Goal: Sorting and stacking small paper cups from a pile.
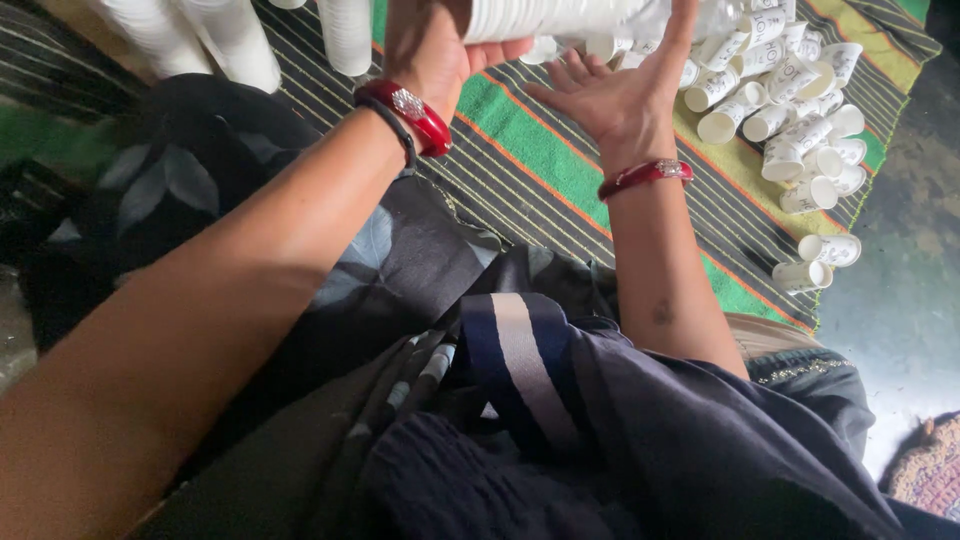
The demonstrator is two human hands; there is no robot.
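Observation:
My left hand (pixel 432 45) grips a long stack of nested white paper cups (pixel 560 17) lying sideways at the top of the view. My right hand (pixel 615 92) is under the stack's right part, palm up and fingers spread, with the thumb raised against the stack. Both wrists wear red bangles. A heap of loose white paper cups (pixel 790 100) lies on the striped mat just right of my right hand.
A green, black and yellow striped mat (pixel 530 150) covers the floor. More tall stacks of white cups (pixel 240 35) stand at the top left. Dark patterned cloth (pixel 330 260) lies over my lap. Bare grey floor (pixel 900 280) is to the right.

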